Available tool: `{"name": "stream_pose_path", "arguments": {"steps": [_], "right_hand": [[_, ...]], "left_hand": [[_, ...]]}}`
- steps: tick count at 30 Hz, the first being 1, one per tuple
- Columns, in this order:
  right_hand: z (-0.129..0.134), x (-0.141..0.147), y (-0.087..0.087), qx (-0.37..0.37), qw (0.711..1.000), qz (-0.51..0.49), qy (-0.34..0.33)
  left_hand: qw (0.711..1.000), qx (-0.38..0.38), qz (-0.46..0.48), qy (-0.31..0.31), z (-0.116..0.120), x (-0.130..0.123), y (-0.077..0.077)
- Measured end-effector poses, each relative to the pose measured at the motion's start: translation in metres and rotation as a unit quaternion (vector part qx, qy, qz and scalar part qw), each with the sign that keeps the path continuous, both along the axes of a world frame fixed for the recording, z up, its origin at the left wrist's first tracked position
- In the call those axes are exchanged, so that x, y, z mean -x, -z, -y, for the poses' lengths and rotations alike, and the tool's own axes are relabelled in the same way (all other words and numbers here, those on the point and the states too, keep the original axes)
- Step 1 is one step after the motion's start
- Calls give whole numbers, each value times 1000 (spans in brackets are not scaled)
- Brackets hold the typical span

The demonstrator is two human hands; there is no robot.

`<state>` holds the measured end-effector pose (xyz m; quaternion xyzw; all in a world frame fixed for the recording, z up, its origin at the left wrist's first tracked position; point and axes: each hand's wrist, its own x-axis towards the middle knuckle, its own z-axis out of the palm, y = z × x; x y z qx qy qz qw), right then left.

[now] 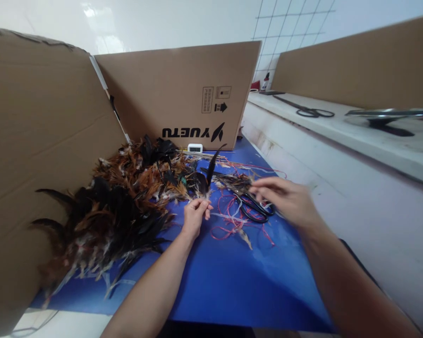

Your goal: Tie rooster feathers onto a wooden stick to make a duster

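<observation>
My left hand (194, 218) pinches a black feather (211, 169) by its pale, downy base, so the dark plume points up and away. Other dark feathers right behind the fingers partly merge with it. My right hand (285, 197), smeared by motion, is over the right side of the table with its fingers loosely stretched to the left. Nothing shows between them. Just left of it lie black-handled scissors (255, 209) among pink string (229, 230) and a small heap of brown feather scraps (245, 180).
A big pile of brown feathers (127, 173) and black feathers (102, 211) covers the left of the blue table (225, 291). Cardboard walls (144, 89) stand behind and left. A small white digital device (195, 148) sits at the back. More scissors (312, 111) rest on the right ledge (356, 136).
</observation>
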<state>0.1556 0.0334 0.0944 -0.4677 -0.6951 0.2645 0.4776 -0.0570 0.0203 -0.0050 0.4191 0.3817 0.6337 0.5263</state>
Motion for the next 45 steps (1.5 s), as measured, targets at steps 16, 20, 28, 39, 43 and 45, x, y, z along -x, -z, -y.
{"name": "stream_pose_path", "arguments": {"steps": [16,20,28,39,43,45], "right_hand": [[-148,40,50,70,842,530,66],[-154,37,50,80,833,544,61],[-146,24,15,62,873,480,65],[-38,23,10,167,979,-109,-37],[5,32,41,190,970,-150,-17],[18,35,55,188,968,-165,1]], "left_hand": [[999,34,28,-2,-5,-3,1],[999,34,29,-2,-6,-3,3],[999,35,29,-1,-6,-3,3],[999,23,15,24,0,-3,-1],[999,18,8,48,3,-4,1],[998,18,4,67,4,-5,1]]}}
